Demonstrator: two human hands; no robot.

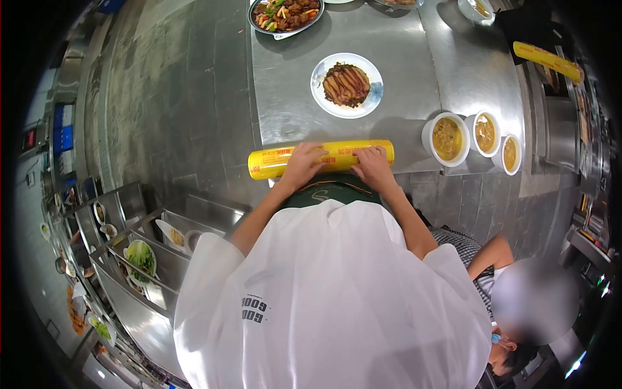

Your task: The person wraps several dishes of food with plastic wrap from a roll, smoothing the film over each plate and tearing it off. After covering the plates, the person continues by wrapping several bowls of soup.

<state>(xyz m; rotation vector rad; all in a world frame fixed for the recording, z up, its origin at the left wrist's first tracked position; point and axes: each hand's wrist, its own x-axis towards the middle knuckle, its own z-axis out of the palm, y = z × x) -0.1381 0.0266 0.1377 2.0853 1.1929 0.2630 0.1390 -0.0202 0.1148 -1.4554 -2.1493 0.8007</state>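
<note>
- Straight ahead of me, the steel table [402,78] is the biggest thing: flat brushed metal, dull shine, with a hard square near edge right against my apron.
- Off to my left there's grey tiled floor [175,97], a wide open lane, and then a metal rack [123,227] holding plates of greens.
- The yellow roll [324,159] lies crosswise along the near edge of the table. It's a long, smooth cylinder with a glossy printed wrapper, and its left end pokes out past the table corner.
- Past the roll sits a round white plate [346,84] of dark sliced meat, with bare steel all around it, so there's plenty of room there.
- Three round white bowls [447,137] of yellowish soup crowd the right side near the edge, close to the roll's right end.
- My left hand [301,165] and right hand [374,167] both sit on top of the roll, fingers curved over it. My thumbs are hidden, so I can't tell if either hand is actually closed around it.
- Someone else's arm in a checked sleeve [466,253] is tucked in low on my right.
</note>
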